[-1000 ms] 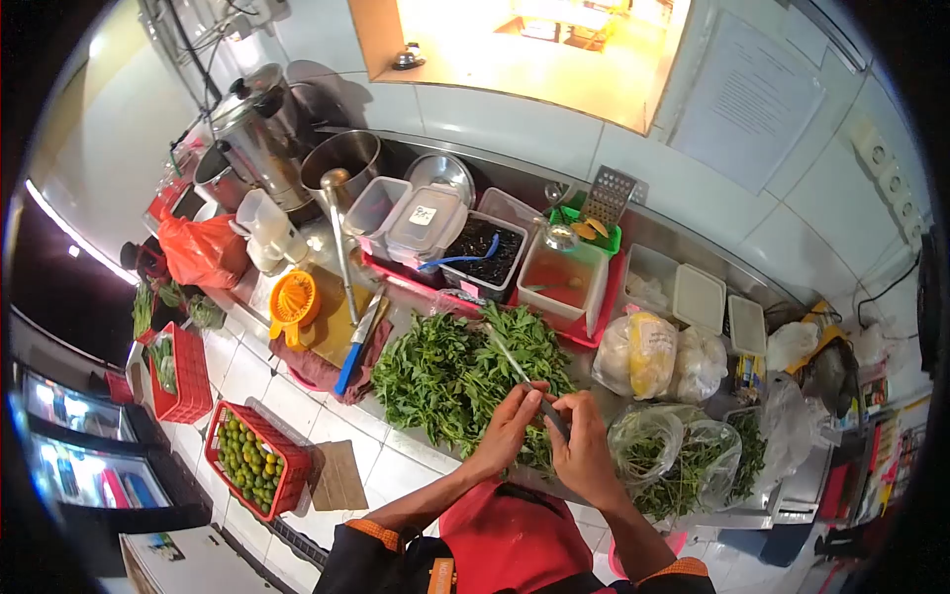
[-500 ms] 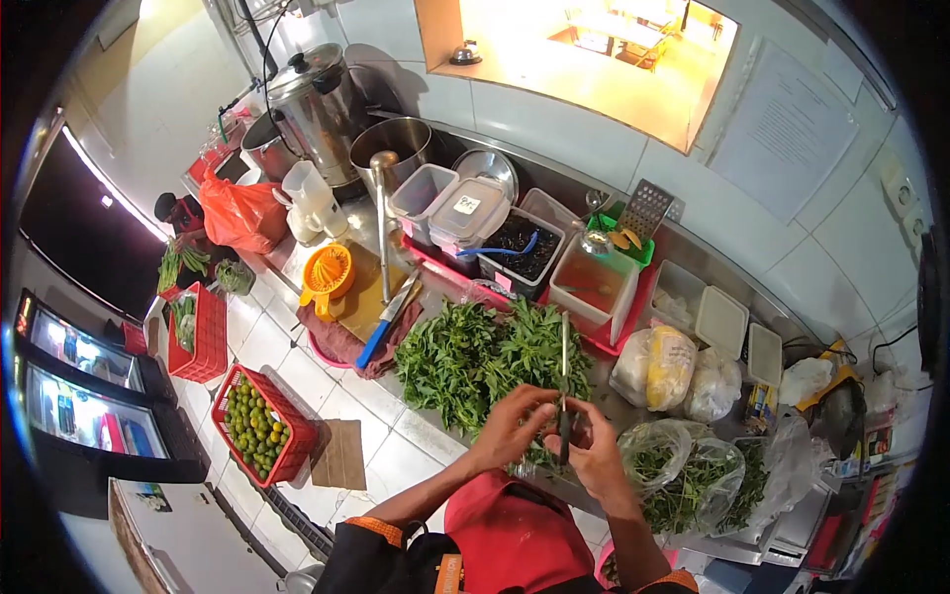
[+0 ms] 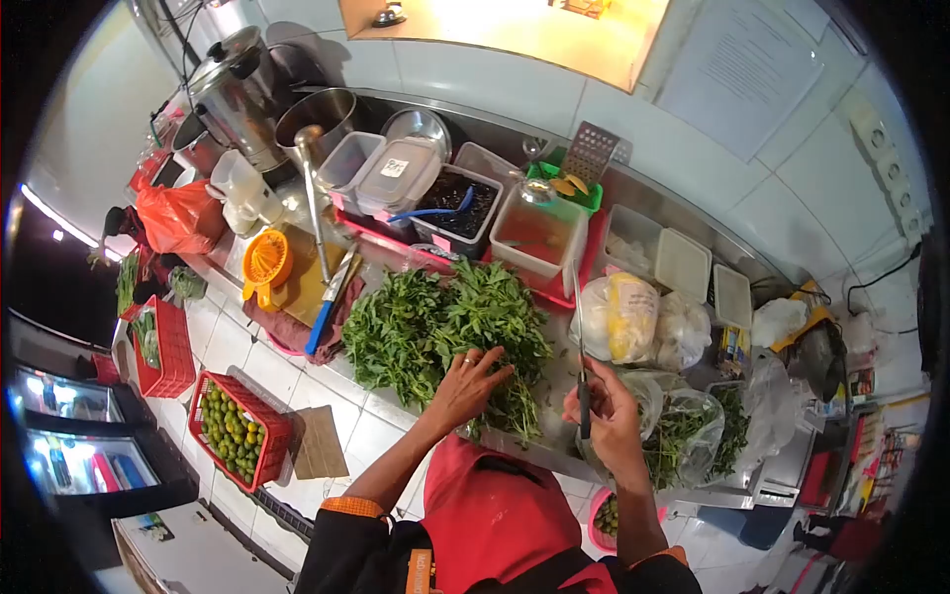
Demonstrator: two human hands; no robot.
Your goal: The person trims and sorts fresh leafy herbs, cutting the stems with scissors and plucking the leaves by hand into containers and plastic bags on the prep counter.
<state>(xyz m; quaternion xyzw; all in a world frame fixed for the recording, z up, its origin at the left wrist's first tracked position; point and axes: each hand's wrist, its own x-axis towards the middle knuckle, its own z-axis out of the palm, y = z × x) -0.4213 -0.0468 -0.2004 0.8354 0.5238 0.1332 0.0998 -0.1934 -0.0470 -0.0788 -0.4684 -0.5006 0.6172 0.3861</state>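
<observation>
A big pile of leafy green herbs (image 3: 406,332) covers the near part of the steel counter. My left hand (image 3: 465,388) lies on the right part of this pile, with its fingers spread over the leaves. To the right of the herbs, my right hand (image 3: 612,408) is closed round the black handle of a knife (image 3: 578,327). The thin blade points up and away from me, apart from the greens. Another knife, with a blue handle (image 3: 322,325), rests on a cloth and cutting board (image 3: 309,282) to the left.
Behind the herbs stand a tub of dark strips (image 3: 457,203) and a tub of reddish liquid (image 3: 534,238). An orange juicer (image 3: 265,262) sits at left. Plastic bags of greens (image 3: 683,436) lie at right. On the floor is a red crate of limes (image 3: 233,436).
My hands were together around the knife handle; now they are apart. The left has gone down onto the herbs, and the right has moved off to the right with the knife. The view has shifted.
</observation>
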